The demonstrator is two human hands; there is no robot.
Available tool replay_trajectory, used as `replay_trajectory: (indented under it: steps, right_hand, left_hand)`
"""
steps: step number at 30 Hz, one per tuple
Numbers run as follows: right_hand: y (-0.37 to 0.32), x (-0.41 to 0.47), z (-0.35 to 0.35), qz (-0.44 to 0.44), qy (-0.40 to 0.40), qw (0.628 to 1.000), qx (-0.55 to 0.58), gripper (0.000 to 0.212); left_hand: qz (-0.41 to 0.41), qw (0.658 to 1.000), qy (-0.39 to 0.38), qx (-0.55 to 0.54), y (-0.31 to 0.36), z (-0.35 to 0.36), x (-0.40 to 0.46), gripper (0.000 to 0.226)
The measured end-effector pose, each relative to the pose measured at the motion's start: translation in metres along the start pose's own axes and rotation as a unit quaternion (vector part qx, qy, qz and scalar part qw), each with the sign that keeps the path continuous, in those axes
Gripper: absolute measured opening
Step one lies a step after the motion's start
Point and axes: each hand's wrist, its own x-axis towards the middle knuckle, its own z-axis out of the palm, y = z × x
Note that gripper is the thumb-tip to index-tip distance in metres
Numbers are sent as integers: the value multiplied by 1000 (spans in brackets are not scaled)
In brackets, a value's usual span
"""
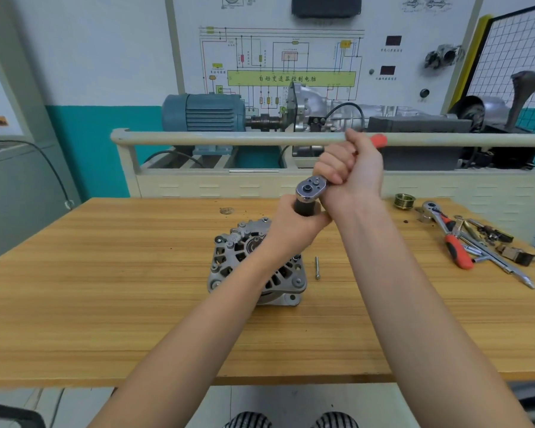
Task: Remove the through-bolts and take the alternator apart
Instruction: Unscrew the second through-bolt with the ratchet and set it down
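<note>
Centrally, alternator (257, 261) stands mid-counter (105, 288) | loose bolt (317, 267) just beside it | left hand (294, 222) grip holds socket (305, 208) | right hand (349, 168) grip holds ratchet (312, 187) handle | spare tools near right edge | risk: socket may slip off, since nothing braces the alternator.

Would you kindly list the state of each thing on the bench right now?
Alternator: on the bench, still assembled.
Ratchet: raised, gripped by right hand.
Socket: on the ratchet, held by left hand.
Loose bolt: out, lying beside the alternator.
Second ratchet: lying unused.
Pulley: off, standing apart.
</note>
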Motion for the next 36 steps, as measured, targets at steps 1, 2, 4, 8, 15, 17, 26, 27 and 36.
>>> replay_trajectory:
  steps: [1, 2, 4, 8, 15, 17, 26, 27, 36]
  right_hand:
    - [4, -5, -1, -56, 13, 998, 7, 45]
    - [7, -10, -3, -99, 19, 995, 16, 42]
    - [10, -16, -4, -133, 15, 991, 28, 41]
    - [-8, -4, -3, 25, -23, 999, 0, 49]
    - [-9, 9, 3, 141, -44, 989, -24, 45]
    - [-1, 5, 0, 22, -10, 1000, 14, 46]
    - [-10, 2, -1, 41, -26, 999, -5, 53]
    - [-13, 6, 1, 100, -43, 994, -20, 53]
    - [8, -7, -2, -95, 0, 995, 31, 45]
  left_hand:
    - [14, 999, 41, -25, -2, 4, -1, 24]
    - [23, 996, 73, -54, -3, 7, -2, 21]
    - [30, 991, 102, -84, -3, 12, -2, 23]
    - [12, 1000, -3, 15, -2, 2, 0, 31]
    - [-35, 987, -149, 47, 7, -12, 5, 35]
    - [-24, 998, -49, 25, 2, -5, 5, 26]
    - [-15, 999, -32, 14, 4, -2, 2, 30]
    - [-20, 995, -91, 23, 8, -8, 3, 35]
    - [-17, 998, 63, -21, 0, 5, 3, 28]
